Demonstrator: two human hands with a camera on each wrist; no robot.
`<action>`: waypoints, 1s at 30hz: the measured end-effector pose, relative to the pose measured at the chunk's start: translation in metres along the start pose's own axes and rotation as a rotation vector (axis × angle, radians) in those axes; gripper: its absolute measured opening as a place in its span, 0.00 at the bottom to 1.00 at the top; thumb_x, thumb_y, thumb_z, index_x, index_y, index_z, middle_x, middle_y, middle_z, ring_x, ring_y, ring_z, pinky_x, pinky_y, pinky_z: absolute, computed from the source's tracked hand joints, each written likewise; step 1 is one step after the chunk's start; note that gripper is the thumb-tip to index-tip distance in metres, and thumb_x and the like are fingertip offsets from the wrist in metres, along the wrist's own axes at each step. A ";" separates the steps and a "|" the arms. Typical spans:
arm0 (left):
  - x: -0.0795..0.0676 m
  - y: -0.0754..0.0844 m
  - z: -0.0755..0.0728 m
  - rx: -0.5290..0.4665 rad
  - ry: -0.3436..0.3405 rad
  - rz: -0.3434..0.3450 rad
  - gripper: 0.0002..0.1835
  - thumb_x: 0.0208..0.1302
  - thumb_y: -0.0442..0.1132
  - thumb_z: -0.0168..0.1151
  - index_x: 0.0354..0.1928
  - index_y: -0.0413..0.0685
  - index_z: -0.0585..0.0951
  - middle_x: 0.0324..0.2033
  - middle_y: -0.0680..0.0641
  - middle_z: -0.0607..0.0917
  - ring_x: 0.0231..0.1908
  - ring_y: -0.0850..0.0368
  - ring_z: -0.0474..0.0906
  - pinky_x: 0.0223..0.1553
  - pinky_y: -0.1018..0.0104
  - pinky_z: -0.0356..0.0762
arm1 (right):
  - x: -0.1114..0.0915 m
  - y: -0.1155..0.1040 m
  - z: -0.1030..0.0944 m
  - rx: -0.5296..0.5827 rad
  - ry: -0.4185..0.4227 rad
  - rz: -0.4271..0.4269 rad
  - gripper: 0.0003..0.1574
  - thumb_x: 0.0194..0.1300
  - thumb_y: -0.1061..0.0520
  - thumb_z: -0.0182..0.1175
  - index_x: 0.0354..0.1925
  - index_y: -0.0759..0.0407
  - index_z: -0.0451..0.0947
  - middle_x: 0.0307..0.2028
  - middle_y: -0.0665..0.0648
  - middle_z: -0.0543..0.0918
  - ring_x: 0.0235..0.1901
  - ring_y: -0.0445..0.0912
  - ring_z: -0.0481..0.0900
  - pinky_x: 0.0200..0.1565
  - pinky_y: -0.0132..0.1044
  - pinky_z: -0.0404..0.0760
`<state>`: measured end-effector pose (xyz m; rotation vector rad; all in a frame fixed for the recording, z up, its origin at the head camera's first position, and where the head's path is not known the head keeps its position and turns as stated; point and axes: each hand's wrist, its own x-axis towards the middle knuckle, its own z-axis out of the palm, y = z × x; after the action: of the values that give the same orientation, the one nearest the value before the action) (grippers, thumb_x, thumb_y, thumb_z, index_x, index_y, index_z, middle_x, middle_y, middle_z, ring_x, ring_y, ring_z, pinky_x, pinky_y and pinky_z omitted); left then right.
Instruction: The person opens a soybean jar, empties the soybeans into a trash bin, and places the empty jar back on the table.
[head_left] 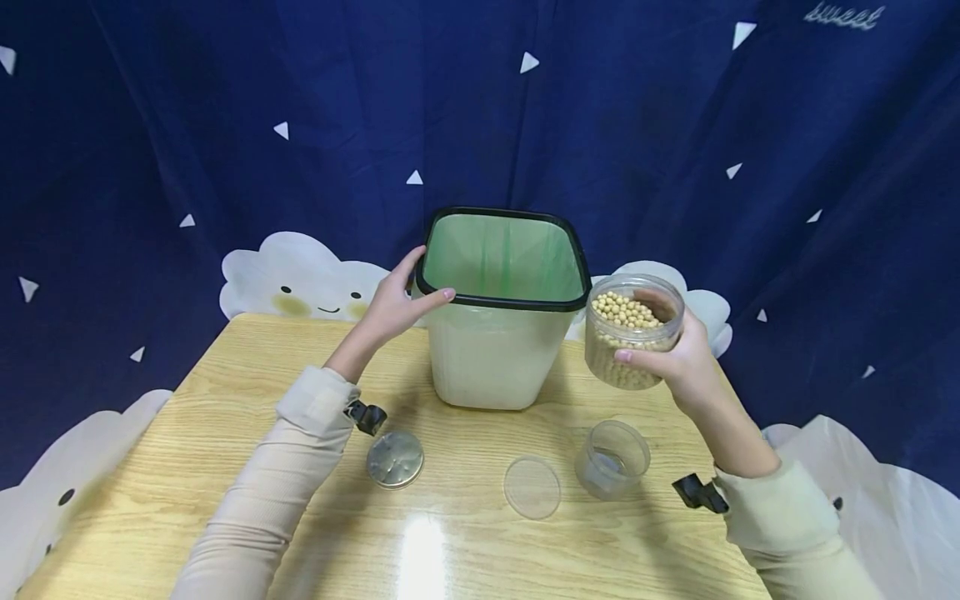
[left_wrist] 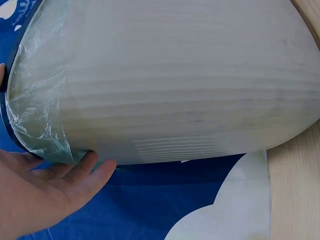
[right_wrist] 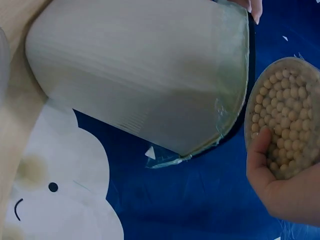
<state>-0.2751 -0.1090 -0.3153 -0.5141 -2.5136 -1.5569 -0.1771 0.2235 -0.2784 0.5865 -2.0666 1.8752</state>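
Observation:
A white trash bin (head_left: 491, 358) with a black rim and a green liner stands upright at the back of the table. My left hand (head_left: 395, 302) holds its left side near the rim, thumb over the front edge; in the left wrist view the fingers (left_wrist: 92, 177) bend against the wall. My right hand (head_left: 688, 362) grips a clear plastic jar (head_left: 611, 362) from the right. Held up right beside the bin's rim, the jar is open and tilted slightly toward it. Round, pale yellow soybeans (head_left: 624, 310) lie inside the jar.
On the table (head_left: 315, 533) in front are a round metallic lid (head_left: 395, 459), a clear flat disc (head_left: 532, 488) and a clear cup (head_left: 611, 467) standing nearest the right forearm. Behind the table hangs a blue curtain (head_left: 345, 125), with white cloud cutouts (head_left: 300, 275) along the edges.

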 end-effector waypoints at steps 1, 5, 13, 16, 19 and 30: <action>0.000 0.000 0.000 0.000 0.001 -0.002 0.44 0.55 0.49 0.62 0.70 0.46 0.52 0.68 0.43 0.54 0.66 0.50 0.50 0.63 0.55 0.52 | 0.003 -0.002 -0.001 0.002 -0.004 0.009 0.39 0.38 0.81 0.59 0.52 0.64 0.67 0.45 0.53 0.74 0.43 0.42 0.72 0.45 0.26 0.71; 0.000 0.000 0.000 -0.004 0.000 -0.008 0.44 0.55 0.49 0.62 0.70 0.47 0.51 0.68 0.44 0.53 0.66 0.50 0.50 0.63 0.55 0.53 | 0.018 -0.010 -0.006 -0.005 -0.001 0.061 0.36 0.41 0.78 0.59 0.51 0.63 0.66 0.44 0.54 0.73 0.41 0.42 0.73 0.42 0.26 0.73; -0.002 0.000 0.001 0.002 0.008 0.007 0.44 0.55 0.48 0.62 0.70 0.45 0.51 0.68 0.42 0.54 0.66 0.49 0.49 0.63 0.54 0.52 | 0.049 -0.019 -0.016 -0.041 0.030 0.154 0.31 0.47 0.72 0.63 0.51 0.62 0.65 0.38 0.52 0.76 0.36 0.41 0.74 0.35 0.25 0.75; -0.002 -0.001 0.002 0.007 0.015 0.013 0.44 0.55 0.48 0.62 0.69 0.45 0.51 0.67 0.42 0.54 0.66 0.50 0.49 0.64 0.54 0.52 | 0.059 -0.020 -0.019 -0.098 0.035 0.171 0.33 0.48 0.69 0.64 0.53 0.64 0.64 0.37 0.51 0.76 0.36 0.41 0.74 0.34 0.26 0.75; -0.002 -0.002 0.002 0.006 0.026 0.020 0.44 0.55 0.48 0.63 0.69 0.45 0.52 0.67 0.42 0.55 0.66 0.50 0.49 0.64 0.55 0.51 | 0.068 -0.021 -0.020 -0.219 0.051 0.190 0.36 0.48 0.65 0.66 0.55 0.65 0.63 0.37 0.50 0.75 0.37 0.40 0.73 0.34 0.27 0.75; -0.001 -0.005 0.005 0.004 0.047 0.040 0.44 0.55 0.47 0.63 0.69 0.44 0.53 0.67 0.40 0.56 0.66 0.50 0.49 0.64 0.55 0.50 | 0.110 -0.023 -0.013 -0.788 0.003 0.159 0.56 0.36 0.46 0.75 0.59 0.67 0.61 0.50 0.65 0.72 0.48 0.55 0.69 0.48 0.48 0.69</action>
<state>-0.2758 -0.1063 -0.3220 -0.5177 -2.4555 -1.5313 -0.2635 0.2231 -0.2048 0.2151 -2.6402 0.9566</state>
